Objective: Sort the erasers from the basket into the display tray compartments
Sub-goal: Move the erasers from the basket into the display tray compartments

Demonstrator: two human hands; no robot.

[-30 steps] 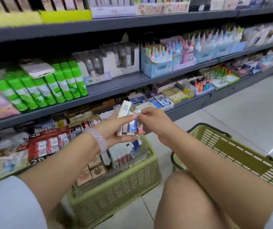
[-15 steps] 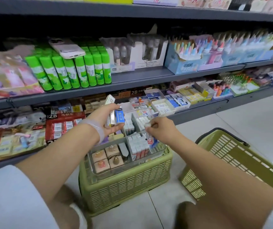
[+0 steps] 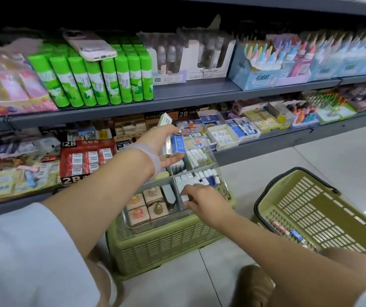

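Observation:
A clear display tray (image 3: 131,222) with several compartments rests on an upturned green basket (image 3: 168,247). My left hand (image 3: 164,149) hovers over the tray's far side and holds several erasers (image 3: 176,145), one blue and white, one in a pale sleeve sticking up. My right hand (image 3: 202,199) reaches into the tray's near right compartment and pinches a small white eraser (image 3: 185,198) among rows of white and blue ones. A second green basket (image 3: 319,209) stands on the floor at right with a few erasers (image 3: 296,234) in its bottom.
Shop shelves run behind the tray: green glue sticks (image 3: 93,80) with a phone (image 3: 89,44) lying on top, red 2B eraser boxes (image 3: 86,158), open boxes of erasers (image 3: 242,129). Pale floor tiles lie to the right. My knee (image 3: 253,284) is low in the frame.
My right hand has dropped from in front of my left hand down into the tray's near right compartment. My left hand stays up with the erasers. The view has tilted down.

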